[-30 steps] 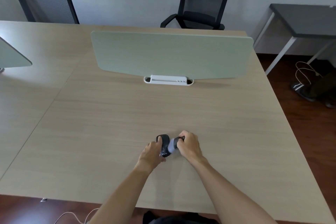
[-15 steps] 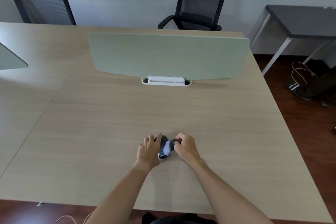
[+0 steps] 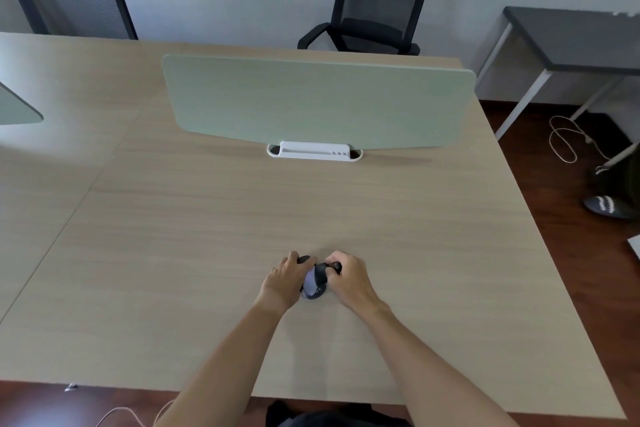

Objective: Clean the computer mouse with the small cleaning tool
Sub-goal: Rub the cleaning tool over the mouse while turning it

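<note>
While both hands crowd it, the mouse (image 3: pixel 313 288) sits on the near part of the desk (image 3: pixel 207 236).
Left hand (image 3: pixel 282 282) curls over its left side, holding it; right hand (image 3: pixel 349 279) pinches the small dark cleaning tool (image 3: pixel 329 269), pressed on top.

Both bare forearms reach forward and converge, hands side by side. The left hand (image 3: pixel 282 279) lies palm down, fingers curved. The right hand (image 3: pixel 348 279) is curled, apparently pinching something.

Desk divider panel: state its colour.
The desk divider panel is pale green, on a white base; head view, the only one.
</note>
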`<action>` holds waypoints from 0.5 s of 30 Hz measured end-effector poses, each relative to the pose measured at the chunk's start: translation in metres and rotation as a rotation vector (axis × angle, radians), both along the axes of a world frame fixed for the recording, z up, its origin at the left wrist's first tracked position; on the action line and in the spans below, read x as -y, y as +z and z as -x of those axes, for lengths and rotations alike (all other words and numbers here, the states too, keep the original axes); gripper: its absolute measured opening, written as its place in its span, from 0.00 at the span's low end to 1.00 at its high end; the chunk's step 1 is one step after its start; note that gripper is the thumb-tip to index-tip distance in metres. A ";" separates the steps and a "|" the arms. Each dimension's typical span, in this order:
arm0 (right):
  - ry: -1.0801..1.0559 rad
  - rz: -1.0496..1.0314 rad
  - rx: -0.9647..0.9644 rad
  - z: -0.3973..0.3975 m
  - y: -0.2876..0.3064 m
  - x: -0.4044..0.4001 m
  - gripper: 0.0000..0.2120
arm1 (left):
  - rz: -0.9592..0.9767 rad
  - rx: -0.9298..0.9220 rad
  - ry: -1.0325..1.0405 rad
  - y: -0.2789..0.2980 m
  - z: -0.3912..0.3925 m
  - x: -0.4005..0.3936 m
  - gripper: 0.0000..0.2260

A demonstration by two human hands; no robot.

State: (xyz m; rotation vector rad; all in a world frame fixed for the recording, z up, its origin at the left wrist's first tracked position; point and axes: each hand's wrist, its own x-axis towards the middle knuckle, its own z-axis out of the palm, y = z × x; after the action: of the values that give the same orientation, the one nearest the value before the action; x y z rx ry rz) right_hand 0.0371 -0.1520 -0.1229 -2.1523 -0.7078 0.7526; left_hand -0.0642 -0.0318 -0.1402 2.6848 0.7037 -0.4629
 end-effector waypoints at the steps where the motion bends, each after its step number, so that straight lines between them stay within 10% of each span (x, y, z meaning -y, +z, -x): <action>1: 0.003 0.009 0.002 0.001 -0.001 -0.001 0.07 | 0.004 0.004 0.017 0.000 -0.001 0.000 0.28; 15: 0.027 0.058 0.038 -0.003 0.008 -0.004 0.05 | -0.029 -0.049 0.103 -0.001 -0.008 0.002 0.19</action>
State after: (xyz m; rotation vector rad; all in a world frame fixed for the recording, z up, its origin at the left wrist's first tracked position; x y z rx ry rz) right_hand 0.0400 -0.1475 -0.1147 -2.2186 -0.7450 0.7565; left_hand -0.0558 -0.0336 -0.1411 2.6558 0.8645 -0.4962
